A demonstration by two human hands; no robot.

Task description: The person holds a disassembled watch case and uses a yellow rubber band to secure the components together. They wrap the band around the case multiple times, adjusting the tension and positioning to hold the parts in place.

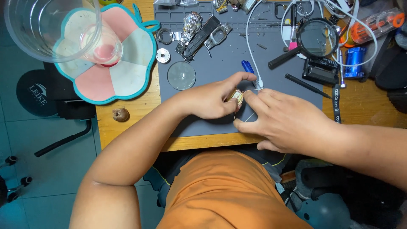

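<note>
- The wooden table (127, 127) carries a grey work mat (220, 63) that covers most of its middle.
- A flower-shaped pad (127, 63) in pink, cream and white with a teal edge lies at the table's left end; a clear plastic cup (46, 25) looms over it close to the camera, and a smaller clear cup (104, 46) with a pinkish bottom stands on the pad.
- A round black disc (36, 93) with a white printed label sits left of the table, lower down.
- The left hand (212, 99) is curled on the mat, thumb and forefinger pinching a small round gold-rimmed watch case (236, 97).
- The right hand (284, 121) rests just beside it, fingertips touching the watch case; it seems to pinch a thin pale strand, though the view is too small to be sure.
- A black-handled magnifier (316, 38) lies at the mat's upper right, with a blue cylindrical package (354, 61) bearing a label just to its right.
- A steel watch with bracelet (190, 25) lies at the mat's top.
- A loose round glass lens (181, 75) lies on the mat left of the hands.
- A small brown nut-like lump (121, 114) lies on bare wood below the pad.
</note>
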